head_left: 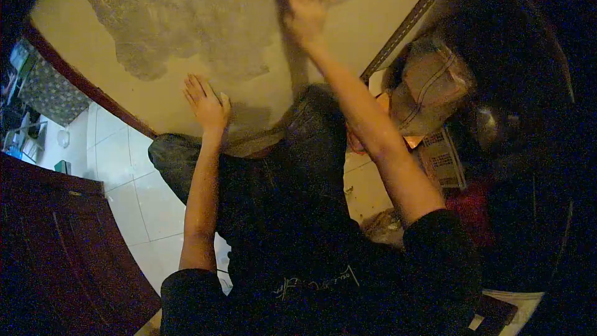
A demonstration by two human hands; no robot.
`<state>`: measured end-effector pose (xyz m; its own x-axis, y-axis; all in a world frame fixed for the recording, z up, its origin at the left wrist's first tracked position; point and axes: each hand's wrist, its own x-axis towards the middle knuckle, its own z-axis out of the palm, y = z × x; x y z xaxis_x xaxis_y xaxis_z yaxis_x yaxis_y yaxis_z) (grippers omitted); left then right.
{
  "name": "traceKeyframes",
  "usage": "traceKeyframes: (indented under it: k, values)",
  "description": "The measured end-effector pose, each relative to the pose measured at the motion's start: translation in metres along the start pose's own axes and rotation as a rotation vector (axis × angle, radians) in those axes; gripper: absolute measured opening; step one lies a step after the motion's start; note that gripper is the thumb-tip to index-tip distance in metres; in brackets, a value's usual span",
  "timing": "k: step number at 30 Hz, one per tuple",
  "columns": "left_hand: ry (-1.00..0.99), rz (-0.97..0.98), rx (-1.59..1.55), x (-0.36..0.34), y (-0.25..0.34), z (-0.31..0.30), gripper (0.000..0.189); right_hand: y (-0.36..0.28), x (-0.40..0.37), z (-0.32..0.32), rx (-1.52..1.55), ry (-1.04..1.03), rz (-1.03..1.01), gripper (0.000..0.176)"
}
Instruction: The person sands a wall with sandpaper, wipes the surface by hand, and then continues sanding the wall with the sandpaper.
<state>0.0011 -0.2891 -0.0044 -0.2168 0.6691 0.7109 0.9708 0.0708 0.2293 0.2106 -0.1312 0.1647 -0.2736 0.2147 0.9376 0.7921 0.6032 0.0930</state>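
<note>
Wall patch (186,18) — right hand (305,9) blurred on it, grip unclear; left hand (207,102) flat below — fingers spread

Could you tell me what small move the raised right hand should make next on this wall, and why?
Probably a short stroke left along the rough grey patch: the right hand is near its right edge, beside cream wall, while the left hand lies flat on the wall below, bracing. The right hand is blurred, so whether it holds a tool is unclear.
</note>
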Motion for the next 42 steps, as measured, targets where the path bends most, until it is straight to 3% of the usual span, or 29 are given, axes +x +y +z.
traceKeyframes:
  k: [1,3,6,9,11,13,14,16,17,19,21,23,26,28,32,35,37,39,41,42]
  values:
    - [-0.006,-0.008,0.003,0.001,0.0,0.0,0.079,-0.011,-0.024,0.009,-0.032,-0.037,-0.076,0.06]
    - [0.0,-0.005,0.005,0.002,-0.001,-0.002,0.079,-0.02,-0.084,0.024,0.057,-0.488,-0.319,0.066]
    - [-0.015,0.014,0.012,0.002,-0.006,-0.002,0.078,-0.016,-0.099,0.018,0.22,-0.469,-0.49,0.057]
    - [-0.012,0.016,0.004,0.0,-0.006,0.001,0.079,0.0,-0.079,0.008,0.288,-0.504,-0.504,0.071]
    - [-0.012,0.007,0.042,-0.001,-0.007,0.007,0.078,0.02,-0.038,0.004,-0.085,-0.251,-0.525,0.072]
    - [-0.025,-0.009,0.032,0.001,-0.002,0.0,0.078,0.028,0.0,-0.004,0.085,-0.127,-0.205,0.066]
    - [-0.027,-0.022,0.025,0.002,-0.001,-0.002,0.079,0.023,0.015,-0.014,0.086,-0.134,-0.202,0.066]
    - [-0.015,-0.011,0.023,0.002,-0.003,0.003,0.079,0.006,0.036,-0.025,0.028,0.168,-0.012,0.062]
    - [0.006,0.003,0.023,0.001,-0.003,0.003,0.079,-0.003,0.025,-0.019,0.07,0.152,-0.002,0.064]
    - [-0.007,0.006,0.048,0.001,-0.002,0.0,0.079,-0.027,-0.016,-0.012,0.011,-0.371,-0.057,0.069]
    - [-0.004,0.015,0.074,0.001,-0.002,-0.002,0.079,-0.021,-0.079,0.013,0.088,-0.417,-0.541,0.069]
    - [-0.037,-0.016,0.019,0.002,-0.002,-0.003,0.076,-0.018,-0.109,0.019,0.254,-0.505,-0.557,0.052]
    - [-0.02,0.006,0.012,0.003,-0.001,-0.007,0.073,0.004,-0.094,0.027,0.221,-0.415,-0.63,0.054]
    - [-0.028,-0.005,0.005,0.001,-0.005,-0.002,0.072,0.008,-0.038,-0.014,0.189,-0.327,-0.485,0.061]
    - [-0.006,0.001,0.043,0.0,-0.004,0.004,0.072,0.046,0.029,-0.013,-0.022,0.031,-0.122,0.053]
    - [0.011,-0.006,0.021,0.002,0.001,-0.001,0.072,0.018,0.036,-0.03,0.075,0.133,-0.06,0.049]
    - [-0.003,0.0,0.026,0.0,-0.004,0.003,0.073,-0.007,-0.015,-0.012,0.155,0.046,-0.143,0.052]
    - [-0.009,0.01,0.033,-0.002,-0.01,0.005,0.074,-0.014,-0.076,0.002,0.099,-0.442,-0.427,0.053]
    - [-0.036,0.006,0.038,-0.003,-0.013,0.004,0.075,-0.006,-0.135,0.025,0.306,-0.489,-0.508,0.053]
    - [-0.025,0.012,0.04,-0.003,-0.013,0.002,0.075,-0.003,-0.13,0.023,0.301,-0.477,-0.511,0.053]
